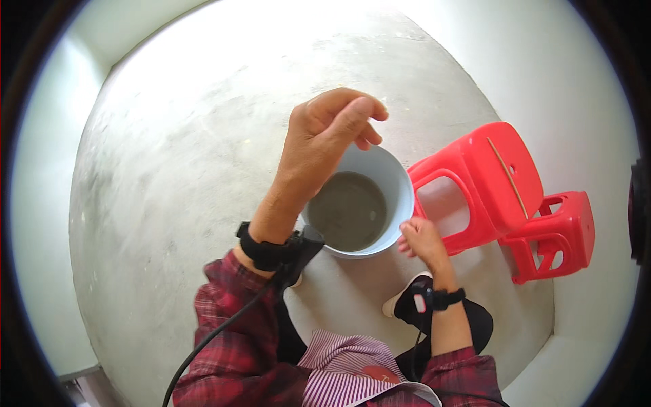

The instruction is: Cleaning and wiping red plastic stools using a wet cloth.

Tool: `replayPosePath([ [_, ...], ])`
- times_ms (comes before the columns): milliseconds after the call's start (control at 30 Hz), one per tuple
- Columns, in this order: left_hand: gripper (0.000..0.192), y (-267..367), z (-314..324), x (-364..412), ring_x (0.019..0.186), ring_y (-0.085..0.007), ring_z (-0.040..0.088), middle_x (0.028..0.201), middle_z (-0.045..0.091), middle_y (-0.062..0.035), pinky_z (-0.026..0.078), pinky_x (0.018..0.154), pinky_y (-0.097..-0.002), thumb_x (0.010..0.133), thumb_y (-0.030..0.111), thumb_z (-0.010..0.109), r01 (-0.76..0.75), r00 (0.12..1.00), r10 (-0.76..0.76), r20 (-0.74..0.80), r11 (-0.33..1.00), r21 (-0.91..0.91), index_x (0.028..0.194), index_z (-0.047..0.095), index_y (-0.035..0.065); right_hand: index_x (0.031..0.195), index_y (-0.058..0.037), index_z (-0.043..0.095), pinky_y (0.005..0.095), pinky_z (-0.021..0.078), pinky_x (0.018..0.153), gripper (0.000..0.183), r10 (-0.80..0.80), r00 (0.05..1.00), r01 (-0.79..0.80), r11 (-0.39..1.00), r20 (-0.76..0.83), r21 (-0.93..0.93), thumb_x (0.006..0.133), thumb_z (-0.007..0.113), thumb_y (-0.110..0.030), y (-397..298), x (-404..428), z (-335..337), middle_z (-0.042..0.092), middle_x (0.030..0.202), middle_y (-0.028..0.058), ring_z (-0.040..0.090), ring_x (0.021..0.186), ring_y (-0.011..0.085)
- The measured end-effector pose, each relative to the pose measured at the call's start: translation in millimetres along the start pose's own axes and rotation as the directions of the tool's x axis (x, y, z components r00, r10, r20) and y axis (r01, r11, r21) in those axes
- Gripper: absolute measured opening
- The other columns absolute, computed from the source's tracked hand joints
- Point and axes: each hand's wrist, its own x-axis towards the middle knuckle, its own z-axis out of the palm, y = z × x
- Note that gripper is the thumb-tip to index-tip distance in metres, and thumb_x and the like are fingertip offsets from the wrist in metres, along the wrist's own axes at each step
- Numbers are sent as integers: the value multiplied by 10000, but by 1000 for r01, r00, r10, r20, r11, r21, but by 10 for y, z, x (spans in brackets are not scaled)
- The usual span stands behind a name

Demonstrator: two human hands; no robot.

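Observation:
A pale blue plastic bucket [399, 188] stands on the floor before me. Cloudy grey-brown liquid [348, 213] covers its bottom. My left hand [335, 119] is raised above the bucket's far left side and hides part of the rim. Its fingers are bent and somewhat apart, with nothing visible between them. Low beside the near right rim is my right hand [419, 239], its fingers curled inward. Whether it touches the rim or encloses something small cannot be made out.
Right of the bucket stands a red plastic stool [478, 178], a thin wooden stick [508, 178] lying across its seat. A smaller red stool [564, 236] is behind it, near the right wall [574, 127]. Cables [218, 328] run from the devices strapped to my wrists. My shoes [407, 300] flank the bucket's near side.

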Motion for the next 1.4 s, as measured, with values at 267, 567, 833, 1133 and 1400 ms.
replayPosePath([
  [267, 404, -274, -616, -186, 782, -217, 648, 977, 659, -154, 516, 698, -342, 1012, 311, 385, 101, 946, -186, -266, 948, -303, 1038, 614, -21, 1134, -18, 563, 313, 550, 574, 296, -191, 982, 185, 952, 1, 242, 882, 557, -174, -693, 1009, 445, 617, 929, 74, 633, 766, 177],
  [567, 325, -199, -665, -229, 704, -189, 613, 899, 663, -147, 492, 641, -315, 997, 251, 434, 107, 916, -184, -355, 968, -225, 988, 621, -15, 1329, -88, 488, 467, 565, 731, 551, 7, 986, 40, 960, 169, -276, 814, 668, -168, -680, 1998, 929, 554, 1256, 146, 569, 1095, 338],
  [833, 314, -181, -625, -251, 652, -177, 586, 873, 658, -142, 477, 626, -302, 992, 228, 435, 247, 880, -274, -387, 962, -119, 964, 620, -25, 1383, -159, 481, 456, 478, 971, 705, -104, 916, 365, 622, 388, -693, 730, 728, -258, -190, 2535, 1183, 504, 1381, 161, 470, 1282, 328],
  [1133, 324, -296, -507, -254, 633, -168, 578, 842, 655, -140, 473, 618, -289, 998, 213, 414, 207, 901, -259, -348, 961, -182, 929, 615, -31, 1274, -70, 582, 433, 442, 1011, 542, 135, 961, 163, 427, 241, -889, 757, 627, -226, 826, 3387, 1097, 560, 1315, 173, 545, 1208, 325],
  [1400, 302, -189, -788, -380, 636, -151, 587, 845, 667, -125, 476, 622, -282, 993, 219, 446, 273, 881, -259, -395, 962, -22, 936, 632, -12, 1090, -72, 697, 433, 494, 899, 381, 316, 807, 227, 614, 498, -756, 776, 625, -275, -201, 2589, 1551, 673, 1115, 170, 644, 1052, 306],
])
